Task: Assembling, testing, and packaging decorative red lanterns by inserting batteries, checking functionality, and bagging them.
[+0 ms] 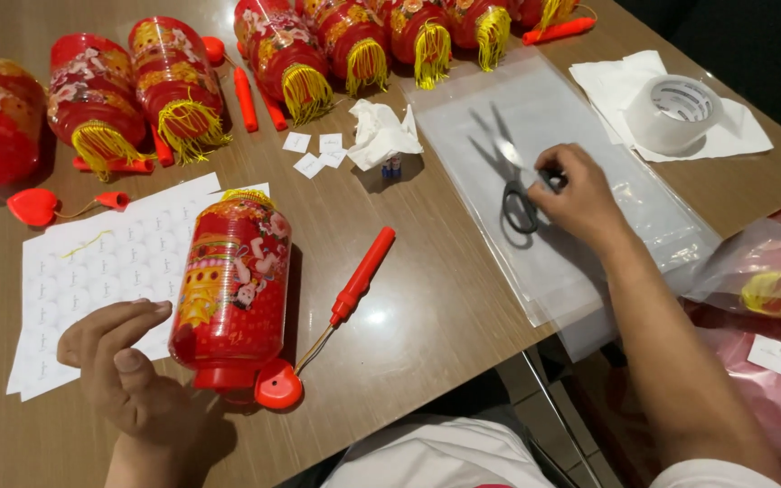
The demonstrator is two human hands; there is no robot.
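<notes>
Right hand (578, 197) rests on the handles of a pair of black-handled scissors (510, 176), fingers curled over the nearer loop; whether a finger passes through it cannot be told. Scissors lie flat, blades pointing away from the person, on a stack of clear plastic bags (589, 136) at the right side of the wooden table (427, 298).

Left hand (128, 375) holds nothing: fingers loosely spread, thumb up, resting on the table just beside the base of a red lantern (232, 289) (lying on its side, yellow tassel end away). Hand partly over a white sticker sheet (92, 271).

A red-handled stick (361, 276) lies right of the lantern, its wire joined to a red heart-shaped piece (277, 387).

Beyond: row of red lanterns (228, 72) along the far edge, crumpled tissue (380, 134), roll of clear tape (675, 113) on white paper.
</notes>
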